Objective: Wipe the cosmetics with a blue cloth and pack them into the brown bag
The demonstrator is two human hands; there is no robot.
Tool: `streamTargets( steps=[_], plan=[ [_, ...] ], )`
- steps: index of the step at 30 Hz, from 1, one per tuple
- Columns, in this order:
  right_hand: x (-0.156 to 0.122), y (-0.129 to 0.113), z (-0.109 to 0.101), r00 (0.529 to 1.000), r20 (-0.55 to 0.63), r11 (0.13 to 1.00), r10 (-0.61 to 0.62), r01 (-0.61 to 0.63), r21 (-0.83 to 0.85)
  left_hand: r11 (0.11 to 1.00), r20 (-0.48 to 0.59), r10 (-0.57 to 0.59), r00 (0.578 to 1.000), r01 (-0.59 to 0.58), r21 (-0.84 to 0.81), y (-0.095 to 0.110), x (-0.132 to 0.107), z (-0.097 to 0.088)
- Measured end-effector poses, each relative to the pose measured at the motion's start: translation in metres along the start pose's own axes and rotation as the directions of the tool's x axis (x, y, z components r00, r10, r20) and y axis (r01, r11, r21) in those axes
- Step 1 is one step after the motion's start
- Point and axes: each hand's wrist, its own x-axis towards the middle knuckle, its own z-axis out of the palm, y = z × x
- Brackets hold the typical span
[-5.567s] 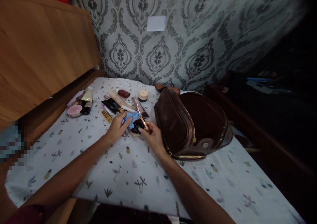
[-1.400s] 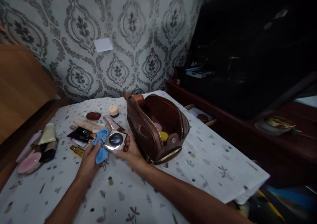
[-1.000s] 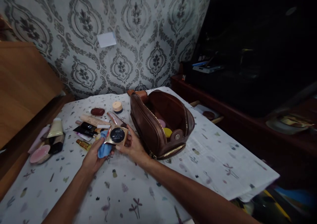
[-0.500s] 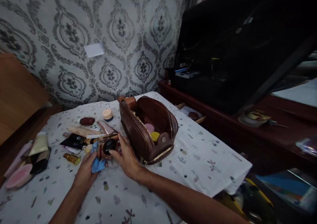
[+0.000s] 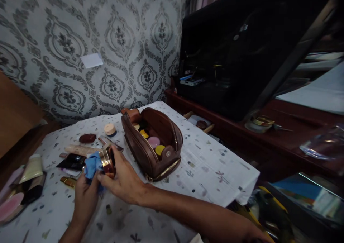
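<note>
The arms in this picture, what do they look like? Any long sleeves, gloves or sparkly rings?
The left forearm and right forearm are bare where they show, with no sleeve, watch or bracelet in view. The left grip and right grip are a person's, with no gloves. I see no rings, but some fingers are hidden.

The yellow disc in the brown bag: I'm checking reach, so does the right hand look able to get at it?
Probably yes: the brown bag gapes open near the right hand, leaving the yellow disc exposed. That hand's hold on the gold case is the main hindrance.
</note>
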Motion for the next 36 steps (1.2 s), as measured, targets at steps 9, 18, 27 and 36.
streamTargets(
  steps=[9,18,27,36],
  plan=[
    [0.023,-0.061,-0.059,0.991,0.12,0.988,-0.065,0.081,-0.133,0.845,-0.003,0.511,0.859,-0.502,0.184,0.065,0.029,0.027],
    [0.051,-0.044,-0.108,0.996,-0.061,0.994,0.063,-0.057,0.095,0.626,0.278,0.706,0.651,-0.758,0.185,0.113,0.066,0.084],
    [0.066,-0.024,-0.144,0.921,-0.129,0.877,0.366,-0.296,0.378,0.213,0.716,0.487,0.501,-0.863,0.459,0.138,0.123,0.111],
    [0.076,-0.011,-0.157,0.887,-0.205,0.578,0.413,-0.429,-0.694,-0.137,0.867,-0.236,0.44,-0.898,0.418,0.146,0.142,0.169]
  ],
)
